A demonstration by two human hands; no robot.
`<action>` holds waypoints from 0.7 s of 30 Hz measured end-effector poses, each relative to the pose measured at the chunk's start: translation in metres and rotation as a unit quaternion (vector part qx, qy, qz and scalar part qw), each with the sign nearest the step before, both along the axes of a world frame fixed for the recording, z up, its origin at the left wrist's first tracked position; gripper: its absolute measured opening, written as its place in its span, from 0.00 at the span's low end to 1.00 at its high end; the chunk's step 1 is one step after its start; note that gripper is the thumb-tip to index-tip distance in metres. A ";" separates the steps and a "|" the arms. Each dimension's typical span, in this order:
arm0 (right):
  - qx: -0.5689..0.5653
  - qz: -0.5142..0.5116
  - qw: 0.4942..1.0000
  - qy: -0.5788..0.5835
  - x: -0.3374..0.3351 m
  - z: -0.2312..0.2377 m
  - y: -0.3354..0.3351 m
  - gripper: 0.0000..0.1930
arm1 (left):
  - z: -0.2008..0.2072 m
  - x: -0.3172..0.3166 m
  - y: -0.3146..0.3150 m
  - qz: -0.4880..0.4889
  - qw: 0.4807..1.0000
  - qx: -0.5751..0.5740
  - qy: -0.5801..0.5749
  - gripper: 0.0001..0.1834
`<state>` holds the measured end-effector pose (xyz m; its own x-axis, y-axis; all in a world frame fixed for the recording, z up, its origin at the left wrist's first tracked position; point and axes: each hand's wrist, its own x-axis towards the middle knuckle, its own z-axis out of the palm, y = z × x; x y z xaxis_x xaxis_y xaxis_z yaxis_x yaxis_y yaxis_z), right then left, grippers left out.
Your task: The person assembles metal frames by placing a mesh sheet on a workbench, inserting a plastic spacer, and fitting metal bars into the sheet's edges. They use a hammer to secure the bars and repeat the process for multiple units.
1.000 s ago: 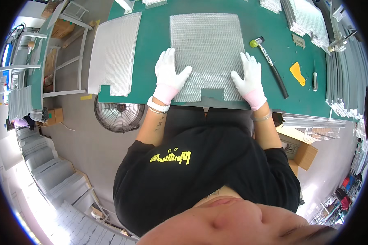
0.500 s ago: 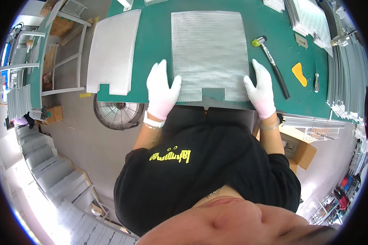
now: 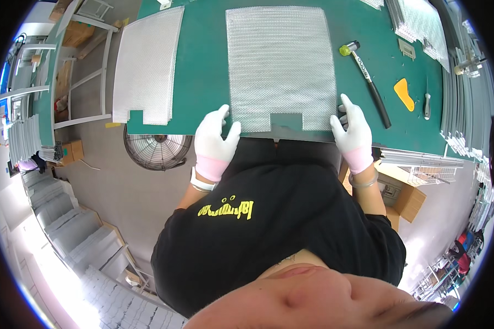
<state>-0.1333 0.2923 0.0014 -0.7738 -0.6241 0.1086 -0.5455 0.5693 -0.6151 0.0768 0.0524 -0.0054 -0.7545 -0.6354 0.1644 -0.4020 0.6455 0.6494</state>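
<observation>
Seemingly aligning, we are bracketing the notched mesh sheet (image 3: 282, 66) between left hand (image 3: 215, 137) and right hand (image 3: 352, 132), fingers loosely parted, the next move likely needing even edge contact.

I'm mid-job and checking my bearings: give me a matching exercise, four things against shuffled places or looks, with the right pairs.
Things:
1. hammer
2. flat curved tool
3. fan
4. central mesh sheet

Places or looks:
A. off the table, with a round wire guard
B. near end between left hand and right hand
C. black grip
D. plain yellow, left of the screwdriver

Pairs: 1-C, 2-D, 3-A, 4-B
</observation>
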 end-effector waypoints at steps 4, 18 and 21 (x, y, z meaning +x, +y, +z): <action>0.000 -0.013 1.000 -0.011 -0.002 0.000 0.001 0.27 | -0.005 0.003 -0.006 -0.010 0.999 -0.050 -0.020 0.27; -0.005 -0.003 1.000 -0.008 0.000 -0.002 0.000 0.28 | -0.002 -0.001 0.004 -0.010 0.999 -0.013 -0.030 0.28; -0.017 0.006 0.999 -0.034 0.002 -0.001 -0.002 0.28 | 0.000 -0.002 0.007 0.004 0.998 0.054 -0.018 0.29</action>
<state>-0.1317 0.2899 0.0002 -0.7727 -0.6300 0.0781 -0.5086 0.5407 -0.6700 0.0752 0.0596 -0.0058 -0.7535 -0.6541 0.0666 -0.4319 0.5688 0.7000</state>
